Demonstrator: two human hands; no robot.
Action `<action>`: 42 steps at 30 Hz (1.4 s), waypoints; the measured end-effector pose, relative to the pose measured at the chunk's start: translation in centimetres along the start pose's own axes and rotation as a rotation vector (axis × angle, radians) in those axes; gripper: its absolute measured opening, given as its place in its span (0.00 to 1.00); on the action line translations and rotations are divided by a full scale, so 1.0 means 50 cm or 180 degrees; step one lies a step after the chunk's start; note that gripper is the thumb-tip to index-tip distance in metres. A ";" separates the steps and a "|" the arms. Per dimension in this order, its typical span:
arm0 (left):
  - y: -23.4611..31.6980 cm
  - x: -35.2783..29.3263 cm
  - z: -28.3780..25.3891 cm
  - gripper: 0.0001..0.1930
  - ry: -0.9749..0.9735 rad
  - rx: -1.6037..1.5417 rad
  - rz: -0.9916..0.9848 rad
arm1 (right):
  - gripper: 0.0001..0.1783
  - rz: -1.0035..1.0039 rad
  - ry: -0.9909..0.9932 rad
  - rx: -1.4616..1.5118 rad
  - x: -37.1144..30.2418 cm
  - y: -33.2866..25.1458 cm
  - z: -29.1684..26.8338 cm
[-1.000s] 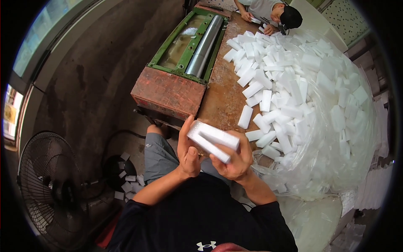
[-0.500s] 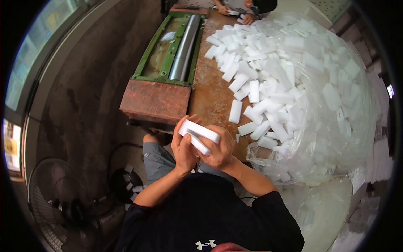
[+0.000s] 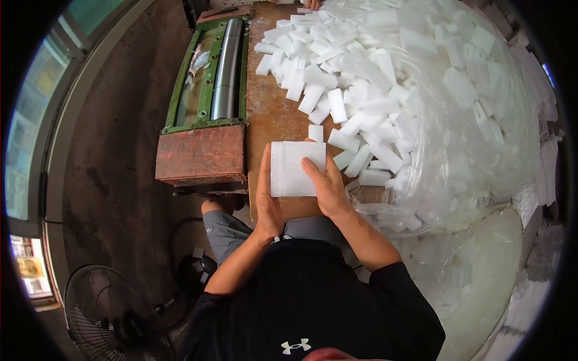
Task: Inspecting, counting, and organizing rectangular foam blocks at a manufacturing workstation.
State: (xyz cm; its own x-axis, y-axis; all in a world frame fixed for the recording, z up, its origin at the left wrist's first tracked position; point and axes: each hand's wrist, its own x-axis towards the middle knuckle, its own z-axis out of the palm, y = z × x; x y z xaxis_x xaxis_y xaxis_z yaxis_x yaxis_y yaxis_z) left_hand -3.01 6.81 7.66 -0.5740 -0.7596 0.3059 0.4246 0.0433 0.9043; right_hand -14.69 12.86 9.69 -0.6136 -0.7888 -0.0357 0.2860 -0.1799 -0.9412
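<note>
In front of me, a squarish white foam piece (image 3: 295, 171) is held upright over the front end of the wooden table, its flat face toward me. My left hand (image 3: 267, 198) presses along its left edge, fingers straight and pointing away from me. Round its right side my right hand (image 3: 331, 189) grips it, thumb laid on the face and the other fingers hidden behind. A faint line runs down the face near its left side. Just beyond it a small white foam block (image 3: 315, 133) lies on the table.
White foam blocks (image 3: 367, 78) lie heaped on the wooden table (image 3: 271, 108), spilling from a large clear plastic bag (image 3: 469, 132). Left of them stands a green-framed machine with a steel roller (image 3: 226, 72). A fan (image 3: 105, 313) stands at lower left. Another person's hand (image 3: 312, 4) shows at the far edge.
The two foam layers, seen edge-on and partly apart before, now appear as one square face turned toward me. Both hands have shifted round to its sides. My view has moved toward the right.
</note>
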 end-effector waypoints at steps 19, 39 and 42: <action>-0.203 0.156 0.039 0.32 -0.0821 0.3274 0.0942 | 0.44 -0.3601 -0.0090 0.2464 -0.498 -0.424 -0.651; -0.118 0.045 -0.063 0.24 -0.0890 0.4785 0.0516 | 0.51 -0.0287 0.1883 -0.6322 0.262 -0.564 -0.559; -0.111 0.017 -0.087 0.23 -0.0802 0.4730 0.0576 | 0.45 -0.1274 0.1784 -0.5580 0.224 -0.560 -0.558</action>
State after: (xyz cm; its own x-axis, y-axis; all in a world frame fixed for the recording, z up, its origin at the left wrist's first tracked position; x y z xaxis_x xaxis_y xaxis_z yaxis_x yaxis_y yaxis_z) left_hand -2.79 3.09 1.62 -0.7595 -0.5518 0.3445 -0.4812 0.8329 0.2733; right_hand -50.10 25.48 26.29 -0.6857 -0.5349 0.4936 -0.6694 0.7298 -0.1390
